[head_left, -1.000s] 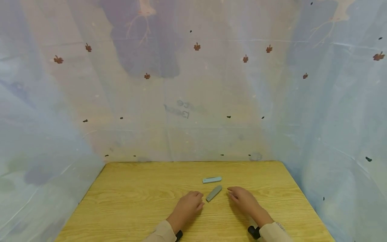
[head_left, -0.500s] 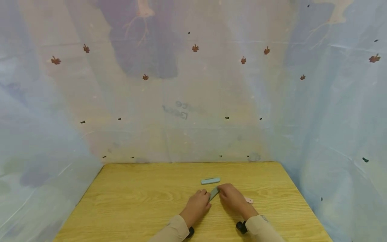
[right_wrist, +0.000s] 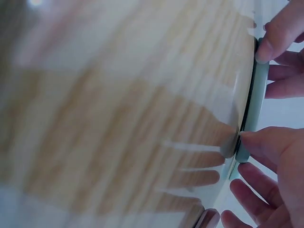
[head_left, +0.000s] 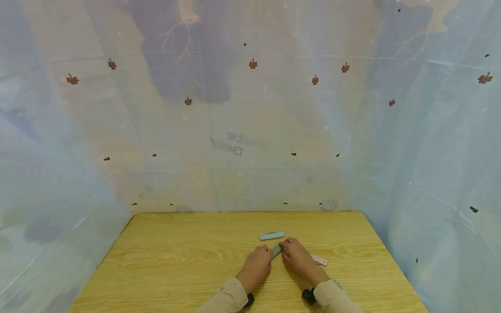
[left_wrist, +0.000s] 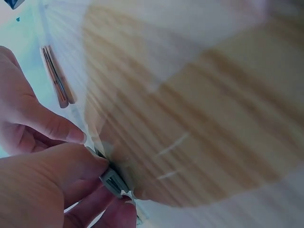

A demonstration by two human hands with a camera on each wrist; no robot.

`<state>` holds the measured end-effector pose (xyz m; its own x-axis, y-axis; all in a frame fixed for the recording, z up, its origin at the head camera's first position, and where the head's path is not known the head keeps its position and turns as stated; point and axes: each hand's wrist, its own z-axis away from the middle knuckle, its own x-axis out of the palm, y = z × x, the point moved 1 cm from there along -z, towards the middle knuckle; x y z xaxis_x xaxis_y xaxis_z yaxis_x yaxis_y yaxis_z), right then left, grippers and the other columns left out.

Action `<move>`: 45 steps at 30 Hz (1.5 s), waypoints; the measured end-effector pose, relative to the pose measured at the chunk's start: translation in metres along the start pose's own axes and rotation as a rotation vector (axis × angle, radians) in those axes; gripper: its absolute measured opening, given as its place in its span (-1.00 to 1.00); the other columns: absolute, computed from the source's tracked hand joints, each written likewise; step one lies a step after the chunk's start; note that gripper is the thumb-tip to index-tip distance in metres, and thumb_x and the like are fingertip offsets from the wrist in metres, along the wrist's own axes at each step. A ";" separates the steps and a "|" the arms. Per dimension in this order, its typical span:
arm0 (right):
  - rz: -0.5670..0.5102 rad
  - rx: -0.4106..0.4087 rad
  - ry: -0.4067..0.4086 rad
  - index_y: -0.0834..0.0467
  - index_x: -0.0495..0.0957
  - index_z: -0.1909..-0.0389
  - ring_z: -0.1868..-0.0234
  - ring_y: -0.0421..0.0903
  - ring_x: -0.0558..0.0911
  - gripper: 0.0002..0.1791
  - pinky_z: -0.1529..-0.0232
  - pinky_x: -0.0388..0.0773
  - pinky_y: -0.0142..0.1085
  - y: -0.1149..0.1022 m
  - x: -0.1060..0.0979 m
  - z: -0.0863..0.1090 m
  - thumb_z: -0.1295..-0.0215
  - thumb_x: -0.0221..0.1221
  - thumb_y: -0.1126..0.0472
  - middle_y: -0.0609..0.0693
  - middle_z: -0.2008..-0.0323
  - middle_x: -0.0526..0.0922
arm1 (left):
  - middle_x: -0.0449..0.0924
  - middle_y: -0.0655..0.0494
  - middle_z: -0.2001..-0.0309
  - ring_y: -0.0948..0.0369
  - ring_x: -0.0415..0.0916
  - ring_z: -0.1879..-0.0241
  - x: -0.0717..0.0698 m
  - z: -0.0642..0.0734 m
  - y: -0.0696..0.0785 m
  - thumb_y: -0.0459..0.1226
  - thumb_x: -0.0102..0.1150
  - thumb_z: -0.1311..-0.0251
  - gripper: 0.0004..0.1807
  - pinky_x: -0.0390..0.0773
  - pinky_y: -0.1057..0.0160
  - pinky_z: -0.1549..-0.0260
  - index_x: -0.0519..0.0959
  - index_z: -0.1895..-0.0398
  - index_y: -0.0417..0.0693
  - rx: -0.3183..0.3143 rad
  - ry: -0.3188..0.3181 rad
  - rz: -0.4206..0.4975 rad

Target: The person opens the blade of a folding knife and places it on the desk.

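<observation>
Head: right hand (head_left: 298,257) partly hides pink piece (head_left: 321,261).

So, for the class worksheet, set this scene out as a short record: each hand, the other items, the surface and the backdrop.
Left hand: grips the near end of the green folding knife
Right hand: pinches its far end
Beyond the hands: light blue folding knife
Beside the right wrist: pink folding knife, partly hidden
Surface: wood-grain table
Backdrop: pale curtain with leaf prints
</observation>
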<state>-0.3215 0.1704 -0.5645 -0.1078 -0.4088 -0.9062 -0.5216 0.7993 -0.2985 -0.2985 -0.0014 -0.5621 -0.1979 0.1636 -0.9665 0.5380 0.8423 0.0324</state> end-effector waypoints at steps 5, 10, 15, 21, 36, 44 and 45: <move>0.013 -0.028 0.028 0.23 0.57 0.07 0.21 -0.07 0.48 -0.72 0.23 0.51 -0.18 -0.003 0.001 0.001 -0.19 0.23 0.27 -0.03 0.24 0.52 | 0.38 0.15 0.42 0.27 0.35 0.42 0.001 0.003 -0.005 -0.25 0.27 -0.09 -0.85 0.44 0.39 0.50 0.57 0.28 -0.06 -0.010 -0.045 0.047; 0.027 -0.092 0.037 0.16 0.61 0.14 0.18 -0.08 0.50 -0.74 0.16 0.48 -0.14 -0.004 0.002 0.001 -0.14 0.29 0.18 -0.09 0.27 0.56 | 0.40 0.19 0.44 0.29 0.36 0.45 0.000 0.010 -0.014 -0.28 0.25 -0.09 -0.87 0.45 0.35 0.49 0.58 0.28 -0.05 -0.027 -0.101 0.115; -0.062 -0.081 -0.065 0.09 0.64 0.18 0.20 -0.11 0.51 -0.77 0.14 0.47 -0.13 -0.004 0.001 0.001 -0.17 0.26 0.10 -0.15 0.28 0.60 | 0.43 0.24 0.50 0.35 0.37 0.53 -0.002 0.015 -0.020 -0.29 0.23 -0.12 -0.97 0.45 0.37 0.54 0.60 0.38 -0.03 -0.039 -0.113 0.208; -0.244 -0.053 -0.145 0.08 0.62 0.14 0.23 -0.20 0.51 -0.75 0.20 0.51 -0.27 -0.011 -0.003 0.002 -0.23 0.19 0.06 -0.19 0.28 0.55 | 0.41 0.35 0.53 0.40 0.30 0.58 -0.002 0.023 -0.027 -0.25 0.21 -0.16 -0.94 0.38 0.38 0.58 0.57 0.45 0.06 -0.083 -0.124 0.414; -0.990 0.190 0.084 0.24 0.50 -0.04 0.11 -0.03 0.59 -0.64 0.06 0.53 -0.22 -0.042 -0.048 0.000 -0.27 0.17 0.17 0.11 0.13 0.59 | 0.58 0.23 0.23 0.29 0.54 0.26 -0.053 0.020 -0.028 -0.08 0.10 -0.25 -0.73 0.59 0.24 0.34 0.54 0.04 0.05 -0.093 0.058 1.079; -1.132 0.272 0.123 0.31 0.53 0.08 0.18 -0.01 0.62 -0.66 0.07 0.54 -0.15 -0.067 -0.062 -0.001 -0.28 0.17 0.13 0.14 0.19 0.60 | 0.59 0.09 0.18 0.18 0.57 0.18 -0.073 0.021 -0.022 -0.13 0.12 -0.25 -0.72 0.59 0.27 0.24 0.54 0.02 0.00 -0.103 0.129 1.304; -1.143 0.296 0.137 0.30 0.54 0.10 0.20 -0.01 0.62 -0.66 0.08 0.55 -0.15 -0.070 -0.064 -0.001 -0.27 0.18 0.11 0.13 0.21 0.61 | 0.59 0.08 0.18 0.18 0.57 0.18 -0.075 0.021 -0.021 -0.14 0.12 -0.25 -0.72 0.59 0.26 0.24 0.54 0.02 -0.02 -0.096 0.136 1.319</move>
<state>-0.2789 0.1404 -0.4856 0.1937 -0.9804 -0.0354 -0.1605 0.0039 -0.9870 -0.2777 -0.0420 -0.4960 0.3412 0.9254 -0.1650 0.3303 0.0463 0.9427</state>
